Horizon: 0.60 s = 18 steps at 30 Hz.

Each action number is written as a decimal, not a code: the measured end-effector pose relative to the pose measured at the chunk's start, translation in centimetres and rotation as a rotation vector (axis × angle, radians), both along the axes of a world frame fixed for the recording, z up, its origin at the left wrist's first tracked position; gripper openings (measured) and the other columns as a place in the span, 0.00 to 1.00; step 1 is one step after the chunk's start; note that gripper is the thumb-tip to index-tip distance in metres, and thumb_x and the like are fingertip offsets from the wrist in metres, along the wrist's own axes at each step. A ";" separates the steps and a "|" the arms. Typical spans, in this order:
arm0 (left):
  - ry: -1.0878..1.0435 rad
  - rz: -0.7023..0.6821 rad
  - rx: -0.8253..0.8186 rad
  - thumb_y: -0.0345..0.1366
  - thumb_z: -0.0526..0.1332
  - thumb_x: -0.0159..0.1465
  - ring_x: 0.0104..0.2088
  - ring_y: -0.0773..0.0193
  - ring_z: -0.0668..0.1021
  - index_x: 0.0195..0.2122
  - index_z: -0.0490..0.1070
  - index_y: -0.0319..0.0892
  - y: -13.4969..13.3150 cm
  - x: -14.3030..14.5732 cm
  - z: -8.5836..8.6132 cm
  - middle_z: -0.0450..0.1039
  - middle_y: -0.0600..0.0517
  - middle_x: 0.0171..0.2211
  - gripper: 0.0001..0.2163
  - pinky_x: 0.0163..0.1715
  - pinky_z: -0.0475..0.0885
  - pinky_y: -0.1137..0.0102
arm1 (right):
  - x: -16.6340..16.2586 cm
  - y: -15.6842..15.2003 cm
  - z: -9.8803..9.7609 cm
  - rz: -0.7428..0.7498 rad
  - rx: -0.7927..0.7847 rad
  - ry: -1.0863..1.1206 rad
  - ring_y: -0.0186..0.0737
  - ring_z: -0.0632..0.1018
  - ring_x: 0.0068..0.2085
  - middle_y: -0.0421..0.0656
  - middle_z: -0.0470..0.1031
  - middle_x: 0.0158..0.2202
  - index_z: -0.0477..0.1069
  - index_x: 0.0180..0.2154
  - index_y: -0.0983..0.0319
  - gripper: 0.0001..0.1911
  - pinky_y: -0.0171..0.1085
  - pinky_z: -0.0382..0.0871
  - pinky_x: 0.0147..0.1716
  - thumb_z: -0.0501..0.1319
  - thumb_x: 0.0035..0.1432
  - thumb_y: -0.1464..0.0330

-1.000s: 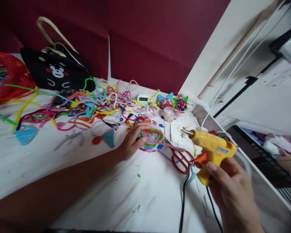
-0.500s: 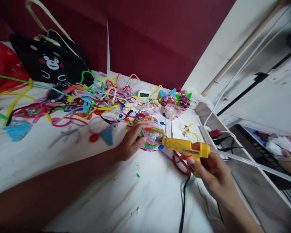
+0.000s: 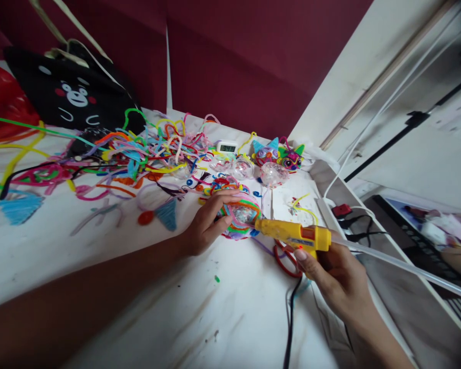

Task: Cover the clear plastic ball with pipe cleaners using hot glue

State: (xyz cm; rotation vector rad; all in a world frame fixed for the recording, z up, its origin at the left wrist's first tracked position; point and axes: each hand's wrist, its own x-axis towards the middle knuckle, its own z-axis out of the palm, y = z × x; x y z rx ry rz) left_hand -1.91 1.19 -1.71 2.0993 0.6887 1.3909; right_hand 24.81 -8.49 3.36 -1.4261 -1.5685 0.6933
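My left hand (image 3: 207, 223) grips a clear ball wrapped in coloured pipe cleaners (image 3: 241, 216) on the white table (image 3: 138, 287). My right hand (image 3: 336, 277) holds a yellow glue gun (image 3: 294, 234) by its handle, a finger on the trigger. The gun's nozzle touches the right side of the wrapped ball. A clear glue stick (image 3: 399, 266) sticks out of the gun's back to the right. Red-handled scissors (image 3: 286, 259) lie under the gun. The gun's black cord (image 3: 290, 318) runs toward me.
A tangle of coloured pipe cleaners (image 3: 138, 154) covers the table's far side. Behind it lie a black bear-face bag (image 3: 71, 97) and a red bag (image 3: 3, 105). Clear balls (image 3: 242, 168), two finished animal heads (image 3: 278, 156) and a small digital clock (image 3: 227, 148) stand at the back.
My right hand swung the glue gun from upright at the right down to the left, bringing its nozzle against the wrapped ball. My left hand stayed on the ball.
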 end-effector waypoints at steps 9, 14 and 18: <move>-0.003 -0.012 -0.029 0.37 0.53 0.69 0.63 0.51 0.64 0.57 0.65 0.43 -0.1 -0.1 0.3 0.62 0.44 0.62 0.16 0.64 0.58 0.55 | -0.1 0.4 0.1 -0.039 0.043 0.059 0.47 0.78 0.38 0.43 0.76 0.28 0.73 0.35 0.58 0.13 0.40 0.74 0.33 0.70 0.51 0.59; -0.018 -0.023 -0.037 0.39 0.53 0.69 0.64 0.50 0.64 0.56 0.65 0.43 -0.1 0.0 0.3 0.60 0.43 0.64 0.16 0.64 0.59 0.53 | -0.2 0.5 -0.1 -0.077 0.038 0.103 0.45 0.78 0.36 0.43 0.77 0.31 0.72 0.38 0.58 0.16 0.39 0.73 0.31 0.71 0.51 0.58; 0.016 -0.021 -0.021 0.39 0.55 0.68 0.64 0.50 0.64 0.57 0.64 0.43 -0.2 0.1 0.5 0.60 0.42 0.63 0.17 0.64 0.59 0.53 | -0.3 0.5 -0.1 -0.087 0.041 0.131 0.45 0.77 0.35 0.44 0.77 0.31 0.72 0.39 0.58 0.16 0.39 0.72 0.29 0.71 0.51 0.59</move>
